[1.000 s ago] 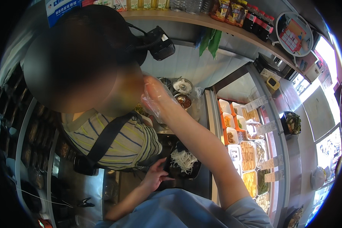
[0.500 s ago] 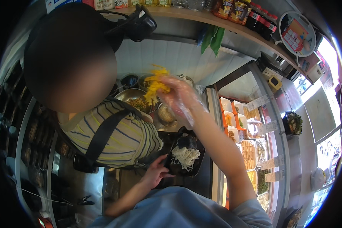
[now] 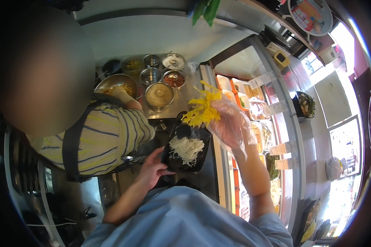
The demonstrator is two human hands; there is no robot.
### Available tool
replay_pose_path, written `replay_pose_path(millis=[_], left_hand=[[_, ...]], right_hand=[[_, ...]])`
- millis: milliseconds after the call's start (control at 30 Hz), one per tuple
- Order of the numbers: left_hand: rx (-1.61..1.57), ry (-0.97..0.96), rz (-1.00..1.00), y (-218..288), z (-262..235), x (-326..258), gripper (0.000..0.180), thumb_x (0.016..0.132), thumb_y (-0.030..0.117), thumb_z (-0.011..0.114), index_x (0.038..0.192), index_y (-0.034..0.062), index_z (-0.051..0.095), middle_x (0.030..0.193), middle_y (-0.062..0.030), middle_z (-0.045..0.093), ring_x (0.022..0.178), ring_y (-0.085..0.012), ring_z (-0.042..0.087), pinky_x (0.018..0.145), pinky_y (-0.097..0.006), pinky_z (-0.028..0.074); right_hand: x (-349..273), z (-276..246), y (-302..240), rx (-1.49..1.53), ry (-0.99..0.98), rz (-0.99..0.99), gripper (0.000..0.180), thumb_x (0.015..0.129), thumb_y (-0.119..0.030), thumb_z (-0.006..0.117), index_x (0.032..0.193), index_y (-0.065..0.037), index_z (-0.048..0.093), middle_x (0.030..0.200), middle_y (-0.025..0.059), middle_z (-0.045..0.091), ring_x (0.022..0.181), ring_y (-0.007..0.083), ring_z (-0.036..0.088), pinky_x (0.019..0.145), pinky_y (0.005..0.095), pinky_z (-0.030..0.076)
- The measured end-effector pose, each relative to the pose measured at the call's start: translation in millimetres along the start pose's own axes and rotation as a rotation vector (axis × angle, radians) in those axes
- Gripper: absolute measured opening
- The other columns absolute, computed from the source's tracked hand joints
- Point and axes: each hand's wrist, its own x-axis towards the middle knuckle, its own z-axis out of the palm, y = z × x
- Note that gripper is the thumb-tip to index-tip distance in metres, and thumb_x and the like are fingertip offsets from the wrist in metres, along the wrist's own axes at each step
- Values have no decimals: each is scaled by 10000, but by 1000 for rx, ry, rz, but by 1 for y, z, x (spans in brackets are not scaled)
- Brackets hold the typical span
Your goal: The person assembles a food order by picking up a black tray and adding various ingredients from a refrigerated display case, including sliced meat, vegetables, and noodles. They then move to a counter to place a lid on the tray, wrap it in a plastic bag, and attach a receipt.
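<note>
My left hand (image 3: 151, 169) grips the near left edge of a black tray (image 3: 200, 164). White, noodle-like shreds (image 3: 187, 150) fill its middle, with something dark (image 3: 189, 131) lying at its far end. In a clear plastic glove, my right hand (image 3: 235, 123) is closed on a loose bunch of yellow strips (image 3: 203, 108). The bunch hangs above the tray's far right corner, some strips dangling from the fingers. What the strips are made of I cannot tell.
At my left, a person in a striped top (image 3: 111, 133) has a hand in a metal bowl (image 3: 101, 83). Beyond the tray are several metal tubs, one with pale grains (image 3: 159, 95). A glass-fronted case (image 3: 257, 99) with food containers stands on the right.
My right hand has come nearer, bringing the yellow strips from over the far tubs to the tray. My view has tilted down. The other person's hand now shows in the bowl.
</note>
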Motion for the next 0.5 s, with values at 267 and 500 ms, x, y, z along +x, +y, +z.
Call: replay_pose_path(millis=[267,500], left_hand=[[9,85,-112,15,14,-40,703,749,-189,462,1396,82,417,1184,-168,599,1032,-323,649,788,-484,613],[167,125,-173,30,9,-71,699,745,-186,470,1396,60,403,1242,-197,588,1078,-335,637,810,-496,605]], right_hand=[[-90,48,-7,-85,77,-63,279,866,-10,633,1134,-19,557,1100,111,614,989,206,624,860,331,515],[-110,23,20,-231,-318,-282,177,864,-115,704,978,-25,603,994,129,611,936,267,601,808,365,474]])
